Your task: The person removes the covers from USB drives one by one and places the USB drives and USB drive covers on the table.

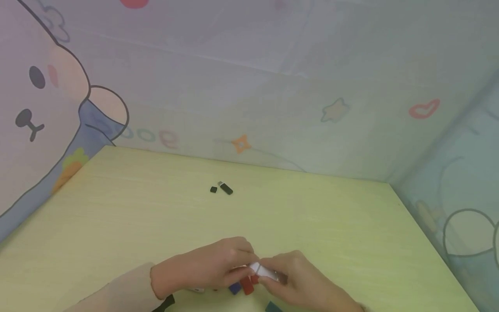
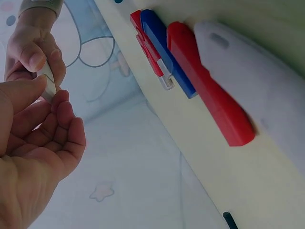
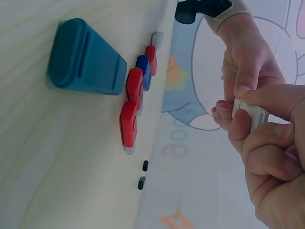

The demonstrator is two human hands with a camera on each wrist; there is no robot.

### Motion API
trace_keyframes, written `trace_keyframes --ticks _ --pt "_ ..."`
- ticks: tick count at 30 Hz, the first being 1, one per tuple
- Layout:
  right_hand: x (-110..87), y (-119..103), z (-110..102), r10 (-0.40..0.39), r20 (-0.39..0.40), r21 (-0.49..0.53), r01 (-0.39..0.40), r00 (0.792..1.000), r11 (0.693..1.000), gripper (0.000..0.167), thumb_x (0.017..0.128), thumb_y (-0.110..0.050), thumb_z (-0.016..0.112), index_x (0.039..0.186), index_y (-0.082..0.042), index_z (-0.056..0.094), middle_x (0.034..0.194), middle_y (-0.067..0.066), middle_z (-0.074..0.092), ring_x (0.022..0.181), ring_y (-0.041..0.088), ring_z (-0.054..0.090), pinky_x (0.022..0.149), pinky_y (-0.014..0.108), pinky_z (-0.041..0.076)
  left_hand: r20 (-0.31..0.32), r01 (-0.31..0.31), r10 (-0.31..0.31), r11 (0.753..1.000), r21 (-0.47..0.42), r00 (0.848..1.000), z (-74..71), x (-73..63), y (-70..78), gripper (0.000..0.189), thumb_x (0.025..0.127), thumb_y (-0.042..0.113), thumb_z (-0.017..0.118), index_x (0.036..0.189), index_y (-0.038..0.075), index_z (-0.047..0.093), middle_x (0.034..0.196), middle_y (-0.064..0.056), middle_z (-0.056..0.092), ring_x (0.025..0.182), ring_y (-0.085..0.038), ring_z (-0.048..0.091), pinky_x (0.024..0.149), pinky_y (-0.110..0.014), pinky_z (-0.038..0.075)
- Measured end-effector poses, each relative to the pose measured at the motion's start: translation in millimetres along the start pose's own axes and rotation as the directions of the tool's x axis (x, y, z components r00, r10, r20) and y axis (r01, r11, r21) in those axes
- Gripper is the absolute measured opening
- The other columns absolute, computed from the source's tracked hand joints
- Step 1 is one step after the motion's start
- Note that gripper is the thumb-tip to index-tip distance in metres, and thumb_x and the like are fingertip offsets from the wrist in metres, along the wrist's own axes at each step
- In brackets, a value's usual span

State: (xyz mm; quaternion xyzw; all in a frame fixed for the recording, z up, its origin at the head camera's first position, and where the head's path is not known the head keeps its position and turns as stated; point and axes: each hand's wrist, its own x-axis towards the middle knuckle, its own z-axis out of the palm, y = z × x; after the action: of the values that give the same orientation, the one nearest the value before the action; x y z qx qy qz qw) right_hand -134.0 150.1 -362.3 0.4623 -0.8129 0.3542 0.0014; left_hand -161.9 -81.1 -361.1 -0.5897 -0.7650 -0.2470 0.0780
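A small white USB stick (image 1: 266,272), with a seam across its body, is held between both hands above the table. My left hand (image 1: 212,263) pinches one end between thumb and fingers. At the other end, my right hand (image 1: 302,277) grips it with thumb and curled fingers. The seam lies between the two grips in the left wrist view. Below the hands lie red USB sticks (image 3: 128,125) and a blue USB stick (image 3: 144,71) in a row. A whitish stick (image 3: 157,39) ends that row, partly hidden by my left hand in the head view.
A teal block-shaped object (image 3: 86,59) stands on the table (image 1: 343,225) near my right hand. Farther back lie a black USB stick (image 1: 226,188) and its separate black cap (image 1: 213,189). A printed cloth (image 1: 249,86) hangs behind the table's far edge.
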Motion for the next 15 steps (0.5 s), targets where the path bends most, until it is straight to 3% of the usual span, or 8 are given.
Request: trace_keyframes --ticks 3,10,15 --pt "-0.2 -1.0 -1.1 0.036 0.017 0.005 -0.036 0.999 0.999 0.009 0.096 -0.015 0.06 0.093 -0.01 0.067 0.07 -0.01 0.055 0.059 -0.008 0.04 0.05 0.009 0.04 0.003 -0.015 0.015 1.0 -0.002 1.0 -0.4 0.2 -1.0 0.013 0.092 0.007 0.064 0.103 0.005 0.07 0.088 0.003 0.063 0.082 -0.004 0.051 0.075 -0.005 0.04" --pt "-0.9 -5.1 -2.7 0.176 0.09 0.079 -0.183 0.98 0.98 0.018 0.097 -0.023 0.06 0.11 -0.015 0.07 0.077 -0.013 0.059 0.061 -0.006 0.046 0.054 0.016 0.047 0.02 -0.025 0.025 1.0 -0.019 0.999 -1.1 0.2 -0.3 0.013 0.092 0.006 0.062 0.103 0.005 0.07 0.087 0.003 0.062 0.081 -0.004 0.051 0.074 -0.007 0.041" --pt "0.2 -2.4 -1.1 0.065 0.05 0.037 -0.067 0.997 0.997 0.01 0.096 -0.016 0.06 0.1 -0.012 0.068 0.073 -0.01 0.056 0.06 -0.007 0.042 0.051 0.011 0.042 0.034 -0.022 0.022 1.0 -0.01 0.999 -2.5 0.0 0.1 0.014 0.092 0.006 0.062 0.103 0.004 0.07 0.088 0.002 0.063 0.082 -0.004 0.052 0.074 -0.006 0.041"
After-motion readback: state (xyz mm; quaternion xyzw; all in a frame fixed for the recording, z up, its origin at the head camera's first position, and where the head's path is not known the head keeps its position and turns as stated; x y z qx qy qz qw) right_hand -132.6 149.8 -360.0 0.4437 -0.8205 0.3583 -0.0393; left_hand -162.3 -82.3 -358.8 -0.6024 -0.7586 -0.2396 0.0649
